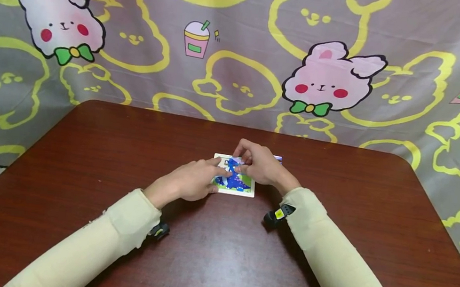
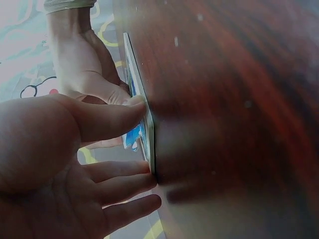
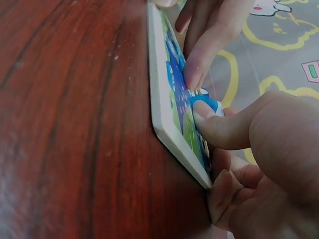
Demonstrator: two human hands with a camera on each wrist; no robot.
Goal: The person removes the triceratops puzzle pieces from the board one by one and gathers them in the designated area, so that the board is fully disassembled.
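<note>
A small picture puzzle in a white frame (image 1: 233, 192) lies on the table, showing a blue and green cartoon picture. My left hand (image 1: 196, 180) rests at its left side: the thumb touches the near edge, one extended finger presses on the picture, and other fingers lie along the edge. Above the far part of the frame, my right hand (image 1: 265, 165) pinches a blue puzzle piece (image 3: 212, 103) between thumb and fingers. In the right wrist view the piece stands tilted, raised off the picture. The fingers hide part of the picture.
Behind the right hand a blue and purple printed item (image 1: 278, 158) peeks out, mostly hidden. The brown table (image 1: 216, 260) has a far edge against a patterned cloth (image 1: 242, 31). Black straps with devices (image 1: 276, 216) sit at both wrists.
</note>
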